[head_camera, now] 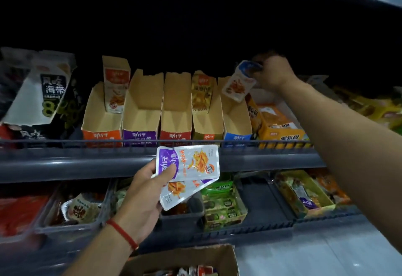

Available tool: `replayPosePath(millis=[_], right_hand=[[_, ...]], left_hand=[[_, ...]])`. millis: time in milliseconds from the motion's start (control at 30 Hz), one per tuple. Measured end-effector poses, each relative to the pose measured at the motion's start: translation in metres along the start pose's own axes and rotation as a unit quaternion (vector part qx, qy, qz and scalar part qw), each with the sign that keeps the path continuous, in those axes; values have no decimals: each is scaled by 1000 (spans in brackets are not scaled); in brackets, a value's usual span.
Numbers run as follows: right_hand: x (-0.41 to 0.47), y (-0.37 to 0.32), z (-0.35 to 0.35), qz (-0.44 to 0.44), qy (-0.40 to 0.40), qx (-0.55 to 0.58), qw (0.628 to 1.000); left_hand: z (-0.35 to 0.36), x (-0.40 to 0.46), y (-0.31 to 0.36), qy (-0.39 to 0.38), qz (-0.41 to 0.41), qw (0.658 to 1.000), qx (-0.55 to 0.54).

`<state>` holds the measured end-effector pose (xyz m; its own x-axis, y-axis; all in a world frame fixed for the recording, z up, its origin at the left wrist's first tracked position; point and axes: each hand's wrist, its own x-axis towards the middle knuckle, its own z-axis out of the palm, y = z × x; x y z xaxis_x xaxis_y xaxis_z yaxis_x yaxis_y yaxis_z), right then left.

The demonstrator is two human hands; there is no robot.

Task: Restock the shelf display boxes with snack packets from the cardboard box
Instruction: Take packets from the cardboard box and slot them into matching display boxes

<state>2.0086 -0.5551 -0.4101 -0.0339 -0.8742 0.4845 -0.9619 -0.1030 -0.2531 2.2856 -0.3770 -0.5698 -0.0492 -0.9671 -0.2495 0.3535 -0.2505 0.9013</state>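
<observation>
Two purple-labelled packets (191,167) wait pinched in the left hand (141,191), ready for their box, while the right hand's (273,73) fingers pinch a blue-topped packet (240,82) just above the blue display box (236,119).

Cardboard box (226,258) cut off by bottom edge, shelf back lost in darkness, left packages (41,84) blurred

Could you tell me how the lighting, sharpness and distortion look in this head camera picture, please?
Head view: the top half is almost black; the purple packets in the left hand are bright and sharp, with slight glare; the blue packet in the right hand is motion-blurred; the shelf rail bows from wide-angle distortion; edges are soft.
</observation>
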Motion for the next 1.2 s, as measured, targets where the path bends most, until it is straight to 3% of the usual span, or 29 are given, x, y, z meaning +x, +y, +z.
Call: replayPosePath(millis=[100, 233, 367, 600, 767, 967, 1200], right_hand=[[10, -6, 20, 33, -66, -67, 995], [16, -21, 44, -3, -134, -117, 984], [25, -29, 54, 4, -159, -142, 977], [35, -28, 57, -26, -147, -185, 971], [33, -20, 56, -76, -87, -228, 967], [36, -19, 56, -64, -65, -185, 979], [39, -25, 55, -67, -57, -234, 968]], left_hand=[[-3, 3, 6, 0, -3, 1000, 0], [-7, 6, 14, 14, 19, 1000, 15], [-9, 6, 16, 27, 22, 999, 17], [-13, 6, 18, 29, 22, 999, 15], [-11, 5, 18, 27, 21, 999, 13], [-11, 4, 18, 26, 22, 999, 18], [-10, 5, 17, 28, 24, 999, 17]])
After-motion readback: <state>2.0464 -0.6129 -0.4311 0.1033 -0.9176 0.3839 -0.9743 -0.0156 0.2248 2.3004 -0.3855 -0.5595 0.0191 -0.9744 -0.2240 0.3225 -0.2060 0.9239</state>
